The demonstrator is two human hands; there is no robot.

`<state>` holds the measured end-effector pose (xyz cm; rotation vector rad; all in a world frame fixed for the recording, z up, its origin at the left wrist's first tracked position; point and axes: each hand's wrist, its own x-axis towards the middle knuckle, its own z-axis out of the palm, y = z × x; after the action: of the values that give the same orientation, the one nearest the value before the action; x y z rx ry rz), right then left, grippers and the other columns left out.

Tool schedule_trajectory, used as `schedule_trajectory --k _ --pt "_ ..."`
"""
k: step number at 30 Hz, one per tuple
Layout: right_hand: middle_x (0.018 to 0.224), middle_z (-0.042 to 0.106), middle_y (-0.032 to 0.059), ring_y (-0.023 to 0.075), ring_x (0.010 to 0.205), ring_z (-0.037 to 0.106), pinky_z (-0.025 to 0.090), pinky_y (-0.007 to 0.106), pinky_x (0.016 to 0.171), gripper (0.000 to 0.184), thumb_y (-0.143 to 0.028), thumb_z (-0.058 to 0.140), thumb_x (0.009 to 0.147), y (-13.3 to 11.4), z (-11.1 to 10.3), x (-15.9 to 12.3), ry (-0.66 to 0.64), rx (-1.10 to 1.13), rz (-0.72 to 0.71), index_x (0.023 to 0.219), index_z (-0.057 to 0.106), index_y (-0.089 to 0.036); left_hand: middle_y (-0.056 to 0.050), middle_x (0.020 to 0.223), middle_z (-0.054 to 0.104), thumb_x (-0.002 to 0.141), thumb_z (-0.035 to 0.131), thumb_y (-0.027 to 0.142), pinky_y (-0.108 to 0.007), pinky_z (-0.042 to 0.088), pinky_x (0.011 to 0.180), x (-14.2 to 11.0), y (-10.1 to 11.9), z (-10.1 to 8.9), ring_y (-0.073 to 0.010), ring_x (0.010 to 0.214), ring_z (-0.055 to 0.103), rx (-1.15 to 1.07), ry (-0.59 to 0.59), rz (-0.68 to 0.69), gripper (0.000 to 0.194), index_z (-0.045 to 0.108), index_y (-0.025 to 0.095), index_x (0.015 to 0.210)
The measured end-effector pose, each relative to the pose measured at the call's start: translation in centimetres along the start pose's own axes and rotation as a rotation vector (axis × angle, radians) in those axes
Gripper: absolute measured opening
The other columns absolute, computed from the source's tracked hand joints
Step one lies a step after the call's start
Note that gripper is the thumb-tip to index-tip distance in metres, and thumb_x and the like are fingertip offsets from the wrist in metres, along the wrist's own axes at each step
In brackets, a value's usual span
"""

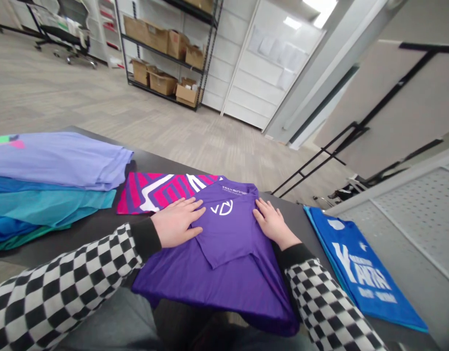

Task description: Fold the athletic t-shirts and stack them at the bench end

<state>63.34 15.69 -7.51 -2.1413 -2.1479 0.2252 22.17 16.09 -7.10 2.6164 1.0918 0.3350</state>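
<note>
A purple T-shirt [228, 239] lies on the dark table in front of me, with a white logo and small lettering near its collar. One sleeve is folded in over its body, and its lower end hangs over the near table edge. My left hand [177, 222] rests flat on the shirt's left side, fingers spread. On the right side, my right hand [273, 222] also lies flat with its fingers stretched out. A pink and purple patterned fabric part [166, 190] with white stripes extends left from the shirt, partly under my left hand.
Several lilac, teal and blue garments [64, 163] are piled at the left of the black table [95, 239]. A folded blue shirt [366, 268] with white lettering lies at the right, beside a grey perforated panel [414, 224]. Behind stands a shelf with cardboard boxes [162, 80].
</note>
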Motion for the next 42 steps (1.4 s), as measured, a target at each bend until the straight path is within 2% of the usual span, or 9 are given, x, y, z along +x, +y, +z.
schedule_trajectory --k 8,12,21,28,30,34,37,40,42 --pt "0.184 0.037 0.0110 0.0366 0.174 0.025 0.017 0.072 0.138 0.069 -0.059 0.041 0.117 0.0 -1.3 1.6 0.151 0.135 -0.160 0.178 0.039 -0.029 -0.005 0.181 0.041 0.112 0.048 0.060 -0.061 0.028 0.140 -0.6 1.2 -0.7 -0.0334 0.170 0.037 0.003 -0.018 0.031 0.066 0.048 0.036 0.174" --pt "0.183 0.038 0.0105 0.0384 0.172 0.028 0.016 0.076 0.137 0.063 -0.056 0.044 0.116 -0.5 -1.1 4.2 0.063 0.139 -0.230 0.174 0.048 -0.030 0.002 0.179 0.045 0.109 0.055 0.060 -0.062 0.032 0.140 -1.0 1.4 -0.7 -0.0336 0.168 0.041 -0.038 -0.080 0.049 0.064 0.050 0.046 0.171" --pt "0.182 0.041 0.0117 0.0489 0.169 0.030 -0.001 0.085 0.132 0.068 -0.064 0.051 0.115 3.0 0.1 6.5 0.070 0.233 -0.257 0.172 0.051 -0.026 0.014 0.183 0.034 0.100 0.055 0.071 -0.062 0.036 0.140 -2.0 -1.9 -0.5 -0.0365 0.169 0.037 0.079 -0.124 0.012 0.079 0.037 0.054 0.175" --pt "0.175 0.050 0.0157 0.0355 0.165 0.043 0.003 0.074 0.138 0.057 -0.049 0.046 0.120 1.9 -0.8 5.8 0.257 0.297 -0.298 0.167 0.053 -0.017 0.020 0.186 0.019 0.101 0.050 0.067 -0.065 0.028 0.142 -1.3 -2.2 -1.0 -0.0376 0.170 0.034 0.147 -0.051 0.045 0.086 0.009 0.063 0.177" --pt "0.170 0.057 0.0148 0.0327 0.160 0.049 0.007 0.073 0.138 0.051 -0.044 0.050 0.119 1.4 -0.9 5.3 0.240 0.297 -0.328 0.163 0.057 -0.018 0.018 0.187 0.017 0.102 0.049 0.067 -0.066 0.031 0.141 -1.3 -2.6 -0.8 -0.0381 0.171 0.032 0.165 -0.082 0.032 0.086 0.011 0.060 0.178" --pt "0.169 0.058 0.0165 0.0327 0.158 0.051 0.020 0.071 0.136 0.045 -0.036 0.062 0.115 1.1 -1.2 4.2 0.193 0.283 -0.379 0.155 0.065 -0.016 -0.006 0.187 0.030 0.106 0.047 0.064 -0.070 0.031 0.138 -0.6 -3.8 -0.3 -0.0419 0.171 0.031 0.231 -0.150 0.018 0.083 0.027 0.037 0.182" --pt "0.160 0.067 0.0156 0.0282 0.149 0.060 0.037 0.056 0.132 0.037 -0.030 0.063 0.114 1.5 -1.6 3.2 0.246 0.314 -0.463 0.146 0.072 -0.014 -0.018 0.180 0.043 0.108 0.044 0.062 -0.072 0.029 0.137 0.5 -3.5 -1.2 -0.0428 0.168 0.037 0.237 -0.143 0.014 0.079 0.039 0.025 0.177" --pt "0.145 0.077 0.0140 0.0232 0.135 0.070 0.047 0.038 0.123 0.027 -0.020 0.068 0.109 2.3 -1.4 2.6 0.276 0.388 -0.570 0.133 0.080 -0.013 -0.024 0.172 0.052 0.108 0.046 0.059 -0.072 0.032 0.136 0.8 -0.5 -3.0 -0.0442 0.164 0.045 0.202 -0.021 0.045 0.072 0.052 0.016 0.166" --pt "0.139 0.080 0.0129 0.0224 0.131 0.073 0.049 0.033 0.119 0.026 -0.015 0.075 0.103 2.6 -0.8 2.5 0.266 0.437 -0.610 0.127 0.083 -0.014 -0.023 0.165 0.060 0.107 0.053 0.055 -0.069 0.039 0.133 -0.6 3.6 -3.6 -0.0436 0.155 0.056 0.135 0.099 0.087 0.064 0.061 0.015 0.157"
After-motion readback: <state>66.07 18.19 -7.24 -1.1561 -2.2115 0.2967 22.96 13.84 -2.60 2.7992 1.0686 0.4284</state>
